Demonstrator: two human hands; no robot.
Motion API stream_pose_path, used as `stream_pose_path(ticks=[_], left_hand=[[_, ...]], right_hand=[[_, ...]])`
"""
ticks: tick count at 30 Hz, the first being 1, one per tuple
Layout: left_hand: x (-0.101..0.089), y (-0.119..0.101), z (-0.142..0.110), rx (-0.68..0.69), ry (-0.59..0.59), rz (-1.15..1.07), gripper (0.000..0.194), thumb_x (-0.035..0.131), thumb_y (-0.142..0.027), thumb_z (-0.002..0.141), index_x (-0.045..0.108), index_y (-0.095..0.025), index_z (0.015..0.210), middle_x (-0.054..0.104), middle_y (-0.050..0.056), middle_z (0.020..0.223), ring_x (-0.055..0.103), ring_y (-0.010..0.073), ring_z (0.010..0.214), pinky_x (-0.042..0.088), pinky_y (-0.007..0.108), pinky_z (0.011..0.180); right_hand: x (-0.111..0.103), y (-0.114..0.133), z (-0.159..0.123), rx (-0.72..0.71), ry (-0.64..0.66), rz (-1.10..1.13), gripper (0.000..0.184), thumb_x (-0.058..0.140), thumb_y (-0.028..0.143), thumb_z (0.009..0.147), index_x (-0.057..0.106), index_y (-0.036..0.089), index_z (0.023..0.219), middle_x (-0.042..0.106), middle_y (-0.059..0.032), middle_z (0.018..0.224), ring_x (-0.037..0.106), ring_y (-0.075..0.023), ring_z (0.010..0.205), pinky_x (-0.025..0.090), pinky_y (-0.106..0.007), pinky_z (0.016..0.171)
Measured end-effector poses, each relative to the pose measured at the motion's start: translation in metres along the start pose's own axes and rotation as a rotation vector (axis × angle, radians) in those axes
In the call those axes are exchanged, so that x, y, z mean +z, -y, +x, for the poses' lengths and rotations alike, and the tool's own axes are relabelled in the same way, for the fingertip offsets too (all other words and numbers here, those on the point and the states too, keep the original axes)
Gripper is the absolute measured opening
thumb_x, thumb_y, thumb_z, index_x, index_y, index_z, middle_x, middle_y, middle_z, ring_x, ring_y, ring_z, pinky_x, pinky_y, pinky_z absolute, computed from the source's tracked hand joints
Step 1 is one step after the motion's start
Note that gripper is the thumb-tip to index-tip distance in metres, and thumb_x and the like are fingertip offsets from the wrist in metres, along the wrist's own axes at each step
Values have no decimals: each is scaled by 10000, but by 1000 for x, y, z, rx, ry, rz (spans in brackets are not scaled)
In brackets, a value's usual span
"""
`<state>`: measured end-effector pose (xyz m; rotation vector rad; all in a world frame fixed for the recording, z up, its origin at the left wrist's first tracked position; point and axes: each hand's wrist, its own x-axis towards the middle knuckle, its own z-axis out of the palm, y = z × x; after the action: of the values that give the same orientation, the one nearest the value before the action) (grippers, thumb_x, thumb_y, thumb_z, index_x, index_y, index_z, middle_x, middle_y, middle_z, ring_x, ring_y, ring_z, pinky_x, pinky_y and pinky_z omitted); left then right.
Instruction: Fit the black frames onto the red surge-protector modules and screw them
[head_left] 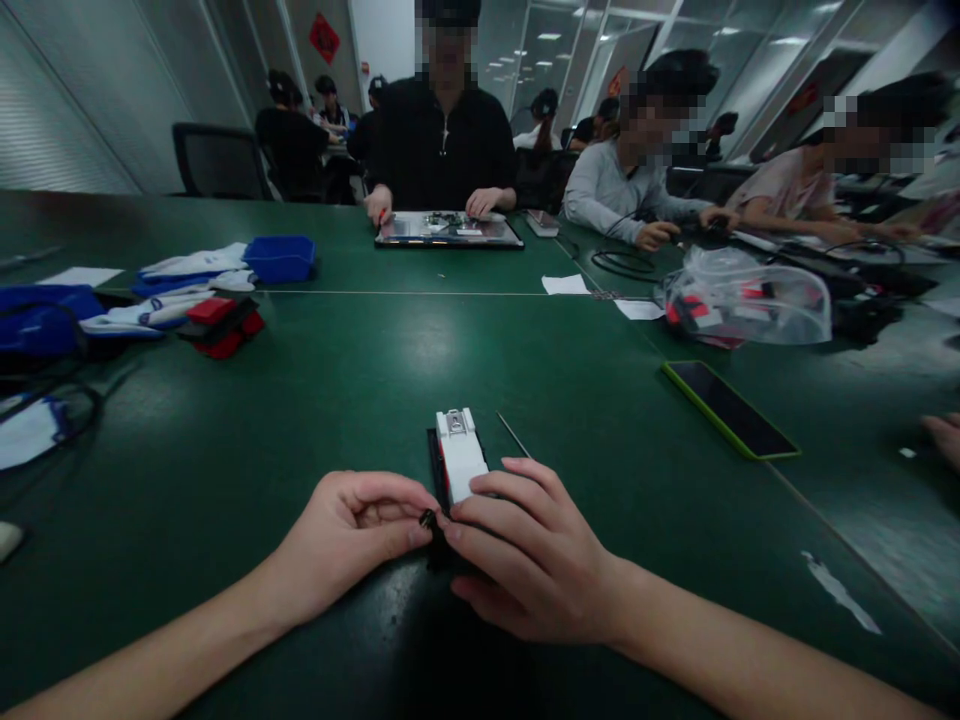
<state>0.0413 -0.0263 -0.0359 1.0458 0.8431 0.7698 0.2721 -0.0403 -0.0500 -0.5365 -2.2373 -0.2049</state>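
Note:
On the green table in front of me lies a narrow device (pixel 463 455) with a white top, a metal clip at its far end, and black and red along its left side. My left hand (pixel 334 540) is closed, pinching a small dark part (pixel 427 518) between thumb and forefinger at the device's near end. My right hand (pixel 544 555) curls over the device's near right side. Its fingertips meet the left fingertips, and they hide the near end. Just beyond the right fingers, a thin metal rod (pixel 513 434) lies on the table.
At left are a red and black block (pixel 222 326), white-blue gloves (pixel 191 268) and a blue tray (pixel 280 259). To the right lie a green-edged phone (pixel 729 408) and a clear plastic bag (pixel 780 300). Across the table, a person (pixel 450 140) handles an opened flat panel (pixel 448 230).

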Motion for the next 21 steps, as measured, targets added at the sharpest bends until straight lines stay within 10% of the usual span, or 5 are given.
stream_pose_path(ticks=[21], left_hand=[[-4, 12, 2, 71, 230, -311, 104, 803, -105, 846, 730, -160, 897, 750, 17, 962, 715, 83, 878, 538, 174, 826]], right_hand=[[-2, 2, 9, 40, -13, 97, 236, 546, 148, 942, 657, 81, 1139, 754, -86, 978, 668, -216, 958, 524, -372, 887]])
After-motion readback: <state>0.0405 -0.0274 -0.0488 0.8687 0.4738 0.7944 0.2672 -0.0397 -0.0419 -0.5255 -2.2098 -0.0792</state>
